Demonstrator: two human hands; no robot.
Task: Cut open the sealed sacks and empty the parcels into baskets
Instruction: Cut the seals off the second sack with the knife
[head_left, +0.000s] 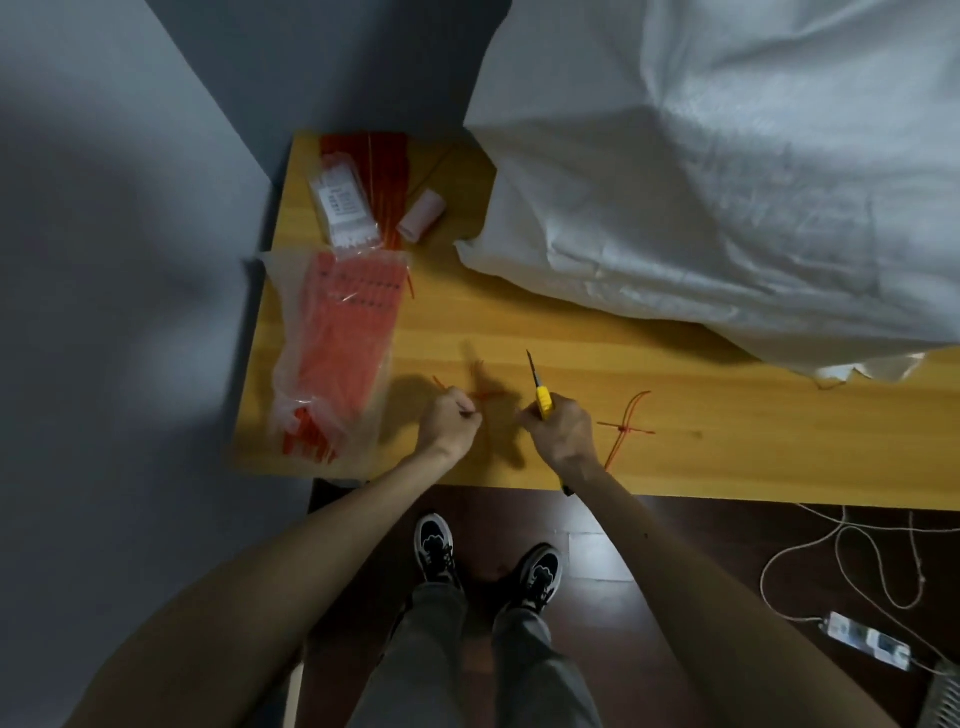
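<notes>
Firmly, your right hand (563, 431) gripped a slim yellow knife (543, 397); your left hand (448, 415) pinched a thin red tie (488, 394) above the wooden counter (675, 395).

sack (727, 182): cut off by the top and right edges; whether it is sealed cannot be told.
knife (543, 400): most of the yellow handle is hidden inside the right hand (563, 434).
red tie (485, 395): blurred, and partly hidden in the fist of the left hand (449, 423).
packet label (343, 202): print too small to read.
table (675, 467): far corner covered by the sack, right end cut off.
</notes>
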